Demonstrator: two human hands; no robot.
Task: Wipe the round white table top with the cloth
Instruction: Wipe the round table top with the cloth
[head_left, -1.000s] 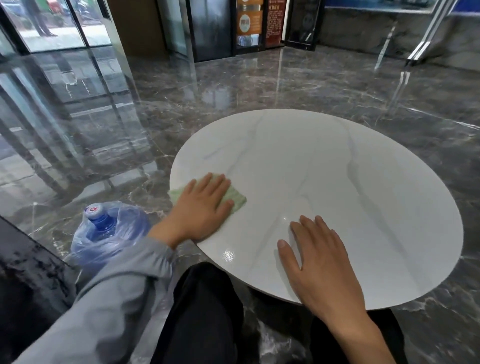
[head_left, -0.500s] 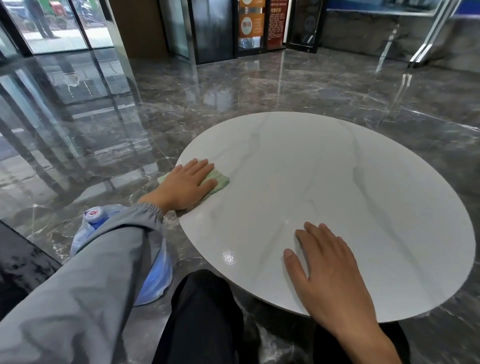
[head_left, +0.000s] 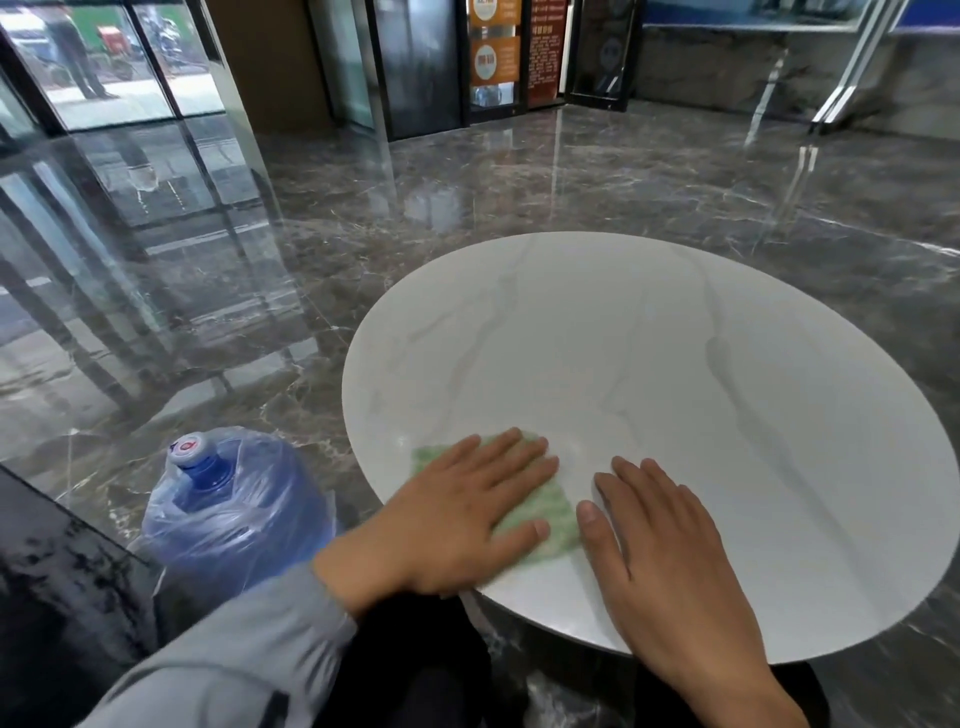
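The round white table top (head_left: 675, 374) with faint grey veins fills the middle and right of the head view. A light green cloth (head_left: 550, 514) lies flat on its near left part. My left hand (head_left: 457, 514) presses down on the cloth with fingers spread, covering most of it. My right hand (head_left: 660, 551) rests flat on the bare table just right of the cloth, its thumb almost touching the cloth's edge. It holds nothing.
A large blue water bottle (head_left: 234, 499) wrapped in clear plastic stands on the floor left of the table. A dark marble ledge (head_left: 47, 587) sits at the lower left. Glossy dark marble floor surrounds the table. My dark-trousered legs (head_left: 415, 670) are under the near edge.
My left hand slid the cloth from the table's left rim back toward me and to the right, ending beside my right hand. The right hand stayed flat on the table.
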